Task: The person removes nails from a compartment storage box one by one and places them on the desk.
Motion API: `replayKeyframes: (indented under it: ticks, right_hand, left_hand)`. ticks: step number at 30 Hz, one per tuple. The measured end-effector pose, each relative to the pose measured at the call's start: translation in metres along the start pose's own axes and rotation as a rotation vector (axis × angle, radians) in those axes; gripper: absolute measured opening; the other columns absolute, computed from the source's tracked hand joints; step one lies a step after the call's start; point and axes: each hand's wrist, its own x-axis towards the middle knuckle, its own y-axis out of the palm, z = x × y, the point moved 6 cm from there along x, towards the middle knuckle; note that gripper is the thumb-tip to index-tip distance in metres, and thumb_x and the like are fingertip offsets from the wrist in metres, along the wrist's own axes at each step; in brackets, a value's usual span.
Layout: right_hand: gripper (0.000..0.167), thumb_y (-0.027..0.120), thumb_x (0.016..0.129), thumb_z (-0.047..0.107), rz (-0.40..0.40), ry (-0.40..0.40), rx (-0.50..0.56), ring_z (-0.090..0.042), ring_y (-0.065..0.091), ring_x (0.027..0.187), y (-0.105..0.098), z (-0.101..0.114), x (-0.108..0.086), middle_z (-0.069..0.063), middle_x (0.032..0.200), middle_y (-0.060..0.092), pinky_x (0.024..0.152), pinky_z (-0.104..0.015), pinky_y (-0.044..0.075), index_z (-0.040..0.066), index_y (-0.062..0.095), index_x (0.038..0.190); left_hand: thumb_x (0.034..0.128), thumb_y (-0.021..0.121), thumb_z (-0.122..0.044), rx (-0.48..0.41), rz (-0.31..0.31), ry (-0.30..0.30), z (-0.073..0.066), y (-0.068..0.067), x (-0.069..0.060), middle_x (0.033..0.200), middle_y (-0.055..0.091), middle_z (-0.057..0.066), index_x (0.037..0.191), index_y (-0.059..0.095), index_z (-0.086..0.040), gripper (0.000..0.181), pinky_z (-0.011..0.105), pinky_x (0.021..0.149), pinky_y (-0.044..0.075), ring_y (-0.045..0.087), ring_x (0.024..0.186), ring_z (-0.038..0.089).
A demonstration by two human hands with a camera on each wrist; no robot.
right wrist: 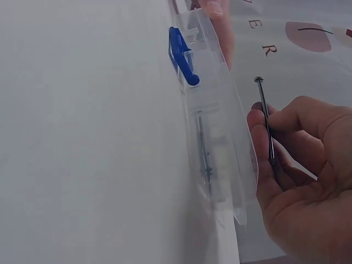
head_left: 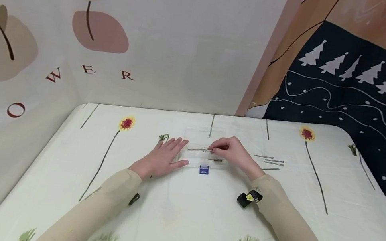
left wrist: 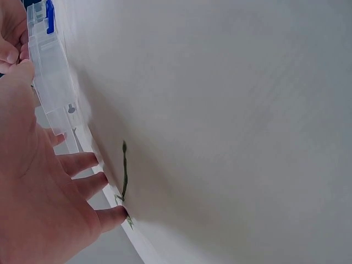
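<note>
A clear plastic box (head_left: 193,164) with a blue latch (head_left: 203,170) sits on the table, its transparent lid apparently folded back behind it. My right hand (head_left: 234,153) is over the box's right part and pinches a nail (right wrist: 263,102) between thumb and fingertips, head end sticking out. Beside the box's left end, my left hand (head_left: 164,159) lies with fingers spread and straight; its thumb touches or nearly touches the box. One nail (head_left: 194,149) shows in the box in the head view, and more thin metal pieces (right wrist: 205,154) show through its front wall.
Several loose nails (head_left: 274,160) lie on the table to the right of the box, beyond my right wrist. A flower-print cloth (head_left: 195,221) covers the table. Printed curtains (head_left: 186,55) stand along the back and left side.
</note>
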Motion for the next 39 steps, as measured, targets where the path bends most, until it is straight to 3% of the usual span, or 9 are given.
replayKeyframes:
  ticks: [5,9,14,31,39]
  right_hand:
    - [0.017,0.058,0.092,-0.004,-0.01,0.005,-0.004,-0.028,0.065,0.093,-0.008,0.012,-0.013,-0.02,0.103,0.068,0.081,-0.033,0.05,-0.009,0.07,0.103]
    - [0.016,0.06,0.091,-0.003,-0.02,-0.018,-0.026,-0.024,0.065,0.091,-0.016,0.016,-0.023,-0.017,0.101,0.069,0.081,-0.033,0.051,-0.007,0.071,0.101]
    - [0.015,0.062,0.091,0.001,-0.048,-0.029,-0.036,-0.019,0.065,0.093,-0.024,-0.006,-0.023,-0.009,0.101,0.07,0.083,-0.028,0.05,0.001,0.074,0.1]
    - [0.013,0.065,0.09,0.001,-0.076,0.022,-0.132,-0.021,0.065,0.096,-0.049,-0.025,-0.046,-0.008,0.101,0.07,0.084,-0.029,0.051,0.003,0.075,0.099]
    - [0.013,0.065,0.091,0.005,-0.09,0.043,-0.168,-0.022,0.064,0.095,-0.067,-0.034,-0.063,-0.01,0.102,0.07,0.081,-0.024,0.05,0.003,0.075,0.099]
  left_hand:
    - [0.0967,0.041,-0.059,-0.001,-0.002,0.007,-0.001,0.0,0.0,0.16,0.014,0.012,0.157,0.014,-0.016,0.079,0.057,0.112,0.005,0.01,0.145,0.032]
    - [0.0968,0.041,-0.059,0.001,-0.01,0.017,-0.002,-0.001,-0.001,0.159,0.015,0.013,0.156,0.015,-0.015,0.079,0.058,0.112,0.006,0.011,0.145,0.033]
    - [0.0967,0.04,-0.06,0.004,-0.005,0.012,-0.001,0.0,-0.001,0.16,0.014,0.013,0.156,0.014,-0.016,0.079,0.058,0.112,0.006,0.01,0.145,0.032]
    - [0.0967,0.043,-0.058,-0.004,-0.008,0.017,-0.003,-0.003,-0.002,0.16,0.014,0.013,0.156,0.015,-0.015,0.079,0.058,0.112,0.006,0.01,0.145,0.033]
    - [0.0967,0.043,-0.058,-0.014,-0.015,0.03,-0.004,-0.003,-0.003,0.159,0.016,0.014,0.156,0.016,-0.014,0.078,0.059,0.112,0.006,0.011,0.145,0.033]
